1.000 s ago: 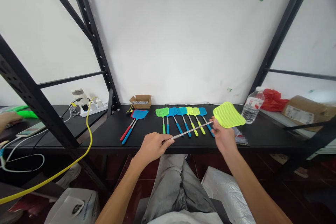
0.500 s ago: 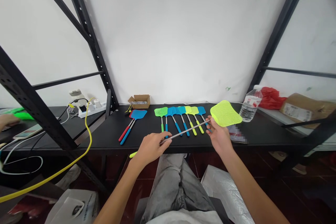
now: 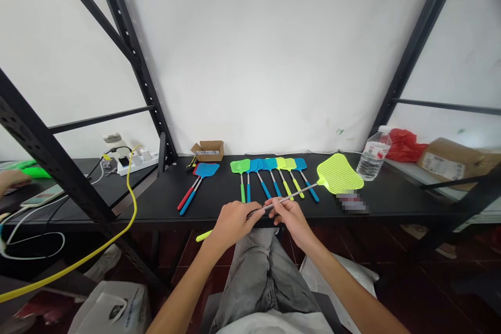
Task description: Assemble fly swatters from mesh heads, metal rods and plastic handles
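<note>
A yellow-green fly swatter (image 3: 340, 174) is stretched long between my two hands, its perforated head at the right and its handle end sticking out at the left. My left hand (image 3: 237, 222) is closed around the metal rod. Right beside it, my right hand (image 3: 288, 216) pinches the same rod with thumb and fingers. Beyond my hands, several shorter fly swatters lie in a row on the black table: a green one (image 3: 240, 167), blue ones (image 3: 270, 164) and yellow-green ones (image 3: 289, 164). Apart at the left lie a blue swatter (image 3: 206, 169) and a red-handled one (image 3: 185, 198).
Behind the left pair stands a small open cardboard box (image 3: 207, 152). A water bottle (image 3: 374, 154) is at the right, near a red bag (image 3: 406, 145) and a carton (image 3: 450, 162). A yellow cable (image 3: 132, 198) hangs at the left, where another person's hand (image 3: 13, 178) shows.
My right hand has slid left along the rod, from beside the swatter's head to next to my left hand. The head has shifted slightly right and down.
</note>
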`<state>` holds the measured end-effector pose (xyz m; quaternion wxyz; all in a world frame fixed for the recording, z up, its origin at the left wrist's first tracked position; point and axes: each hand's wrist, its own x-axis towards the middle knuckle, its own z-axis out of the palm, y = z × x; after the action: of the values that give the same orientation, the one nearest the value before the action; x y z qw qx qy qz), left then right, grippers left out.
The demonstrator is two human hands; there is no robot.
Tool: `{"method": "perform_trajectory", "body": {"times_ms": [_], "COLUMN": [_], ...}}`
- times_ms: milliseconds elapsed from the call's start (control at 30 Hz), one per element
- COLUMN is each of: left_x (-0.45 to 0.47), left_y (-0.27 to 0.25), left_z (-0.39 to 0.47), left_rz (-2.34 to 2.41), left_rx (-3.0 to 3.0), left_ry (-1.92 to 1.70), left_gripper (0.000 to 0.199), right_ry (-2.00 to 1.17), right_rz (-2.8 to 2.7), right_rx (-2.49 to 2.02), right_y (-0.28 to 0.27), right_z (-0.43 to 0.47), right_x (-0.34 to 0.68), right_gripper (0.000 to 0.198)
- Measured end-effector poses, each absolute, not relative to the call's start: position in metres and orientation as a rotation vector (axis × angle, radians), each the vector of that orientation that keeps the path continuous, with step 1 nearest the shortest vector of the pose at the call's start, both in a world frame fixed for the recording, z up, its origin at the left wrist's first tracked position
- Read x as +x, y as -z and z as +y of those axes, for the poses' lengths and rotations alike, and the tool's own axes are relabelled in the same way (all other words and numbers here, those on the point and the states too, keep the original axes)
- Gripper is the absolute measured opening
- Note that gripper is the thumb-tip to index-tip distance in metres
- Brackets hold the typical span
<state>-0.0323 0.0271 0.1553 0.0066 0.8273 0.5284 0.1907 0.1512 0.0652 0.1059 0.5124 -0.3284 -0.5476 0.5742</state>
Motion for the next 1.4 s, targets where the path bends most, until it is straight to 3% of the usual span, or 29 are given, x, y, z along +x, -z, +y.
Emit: {"method": "perform_trajectory", "body": {"times_ms": [300,833,1400], "left_x": [-0.040,-0.032,-0.033], "left_y": [-0.151,-0.155,-0.159], "left_z": [0.031,0.030,0.028], "left_rz": [1.724,1.761,1.771], "left_rx": [2.542,2.585,2.563], "left_ry": [-0.631,-0.633,-0.667], "left_gripper": [0.031,0.039,0.036], "right_ry": [-1.355,-1.172,-1.256], "right_rz": [-1.143,-1.078,-1.211], "right_rx": [-0.861,-0.876,-0.836], "right_y": [-0.106,-0.120,-0.121], "right_z": [0.083,0.089,0.079], "right_x": [0.167,0.188,0.178], "right_gripper": [0.042,0.037,0.040]}}
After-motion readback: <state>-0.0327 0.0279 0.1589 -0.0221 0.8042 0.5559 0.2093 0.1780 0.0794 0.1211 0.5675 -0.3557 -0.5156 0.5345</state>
